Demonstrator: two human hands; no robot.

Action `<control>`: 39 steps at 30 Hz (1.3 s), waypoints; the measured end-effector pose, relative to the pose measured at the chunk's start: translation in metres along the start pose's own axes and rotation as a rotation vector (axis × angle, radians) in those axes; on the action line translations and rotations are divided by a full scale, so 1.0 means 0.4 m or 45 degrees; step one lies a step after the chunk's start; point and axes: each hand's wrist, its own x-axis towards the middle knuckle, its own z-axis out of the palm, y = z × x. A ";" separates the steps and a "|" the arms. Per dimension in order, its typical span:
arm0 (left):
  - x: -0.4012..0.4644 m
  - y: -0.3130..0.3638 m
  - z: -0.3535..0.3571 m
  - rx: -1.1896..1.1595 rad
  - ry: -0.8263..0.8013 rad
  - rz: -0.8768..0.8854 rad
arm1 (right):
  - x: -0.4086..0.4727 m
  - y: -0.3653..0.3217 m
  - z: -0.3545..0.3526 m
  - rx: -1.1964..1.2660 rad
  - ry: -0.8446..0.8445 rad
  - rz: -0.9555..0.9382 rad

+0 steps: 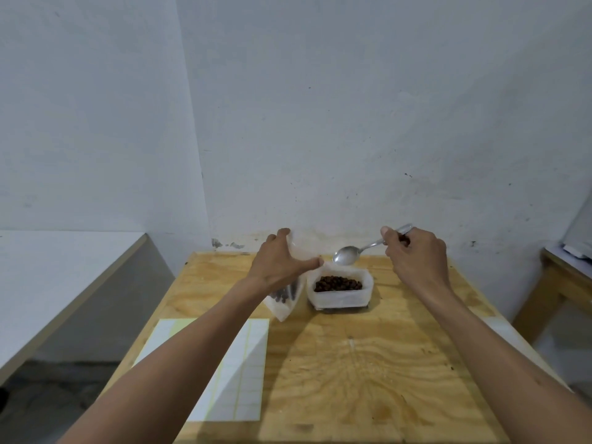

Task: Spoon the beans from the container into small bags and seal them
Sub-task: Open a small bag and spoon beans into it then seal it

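A white container (339,298) of dark brown beans (338,284) stands on the wooden table (368,363) near its far edge. Just left of it, my left hand (282,264) grips the open top of a small clear bag (286,299) with a few beans at its bottom. My right hand (416,256) pinches the handle of a metal spoon (347,254). The spoon's bowl looks empty and hovers above the container's far rim, close to the bag's mouth.
A white sheet of labels with yellow strips (237,370) lies on the table's near left. A white-topped bench (48,277) stands to the left, another wooden table (563,277) to the right. The wall rises right behind the table.
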 end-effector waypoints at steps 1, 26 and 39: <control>0.001 0.001 -0.004 -0.063 0.033 -0.053 | -0.015 0.016 0.006 0.015 -0.002 -0.024; -0.005 0.097 -0.086 -0.994 0.080 -0.154 | -0.056 -0.078 0.058 0.692 -0.859 0.471; -0.056 0.141 -0.093 -1.041 0.114 -0.108 | 0.029 -0.150 0.011 0.667 -0.684 0.298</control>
